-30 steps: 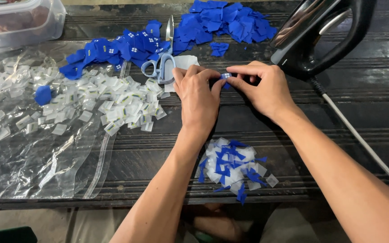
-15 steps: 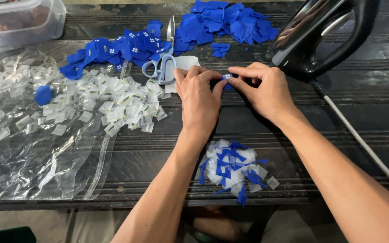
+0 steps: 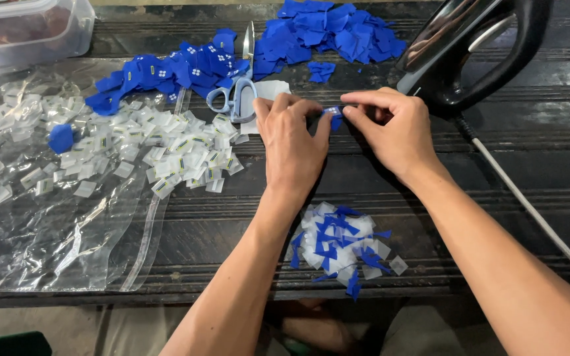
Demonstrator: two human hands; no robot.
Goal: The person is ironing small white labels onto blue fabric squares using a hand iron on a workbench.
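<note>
Standing right by the bench here: both hands are working one tiny blue fabric tag point(image 3: 334, 117) out over the dark slatted table point(image 3: 232, 217). The left hand point(image 3: 291, 142) has its thumb and forefinger pinched nearly closed on one edge of it, and the right hand point(image 3: 390, 128) is pinching the other edge the same way, other fingers curled loosely. The piece is so small that I reckon it could easily slip out and drop into a gap between the slats, or get mixed into the scrap pile point(image 3: 341, 244) of white and blue offcuts lying just below the wrists. The scissors point(image 3: 239, 92) lie just beside the left knuckles, blades pointing away, so a careless reach could snag them. The black iron point(image 3: 476, 53) stands close behind the right hand too; can't tell if it's hot, its white cord point(image 3: 529, 211) trails down past the right forearm. On the left, small white folded labels point(image 3: 153, 145) are heaped on a clear zip bag point(image 3: 54, 231), with blue squares point(image 3: 166, 72) behind and a clear plastic tub point(image 3: 28, 29) in the corner.
</note>
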